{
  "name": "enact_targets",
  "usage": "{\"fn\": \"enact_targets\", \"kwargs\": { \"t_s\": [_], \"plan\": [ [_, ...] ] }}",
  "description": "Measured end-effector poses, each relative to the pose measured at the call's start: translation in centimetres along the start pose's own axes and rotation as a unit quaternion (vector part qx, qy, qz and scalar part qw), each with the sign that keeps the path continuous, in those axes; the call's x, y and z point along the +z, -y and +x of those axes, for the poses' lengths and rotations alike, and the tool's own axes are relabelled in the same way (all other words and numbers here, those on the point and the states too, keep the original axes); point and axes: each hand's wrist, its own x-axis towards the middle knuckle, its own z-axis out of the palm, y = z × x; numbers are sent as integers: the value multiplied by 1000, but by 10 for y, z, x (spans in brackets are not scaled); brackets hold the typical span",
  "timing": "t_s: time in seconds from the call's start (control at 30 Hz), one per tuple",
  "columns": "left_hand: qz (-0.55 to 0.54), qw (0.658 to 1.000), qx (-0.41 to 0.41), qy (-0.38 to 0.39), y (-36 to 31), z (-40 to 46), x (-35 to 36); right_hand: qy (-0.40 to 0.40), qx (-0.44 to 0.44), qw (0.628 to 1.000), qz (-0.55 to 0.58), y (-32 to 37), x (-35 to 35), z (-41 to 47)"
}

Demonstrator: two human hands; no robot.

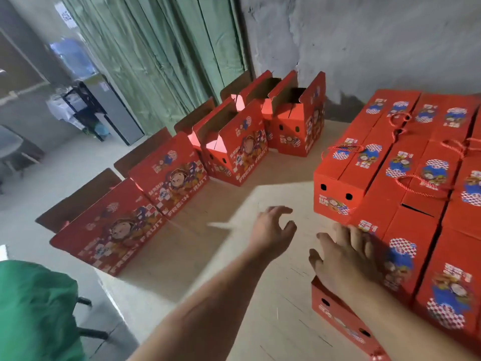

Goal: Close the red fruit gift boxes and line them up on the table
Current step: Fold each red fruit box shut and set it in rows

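Red fruit gift boxes on a pale table, both hands held over it.

Four boxes with flaps up point(231, 142) line the table's point(221, 256) left edge; their insides are not visible. Closed boxes point(406, 157) with red cord handles sit packed along the right edge. A green curtain point(161, 56) hangs beyond the far-left corner. The left hand point(270, 230) hovers mid-table, fingers loosely curled, holding nothing; the right hand point(343, 259), fingers spread, lies against a near closed box point(406, 259).
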Motion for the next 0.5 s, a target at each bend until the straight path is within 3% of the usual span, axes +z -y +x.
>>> {"fn": "enact_targets", "kwargs": {
  "t_s": [0.2, 0.33, 0.5],
  "plan": [
    [214, 976, -46, 15, 66, 158, -60, -15, 13, 999, -47, 14, 9, 48],
    [224, 969, -103, -12, 95, 230, -87, 17, 15, 999, -23, 16, 7, 88],
    [197, 966, -168, 26, 119, 293, -102, -50, 39, 997, 33, 24, 11, 97]
  ]
}}
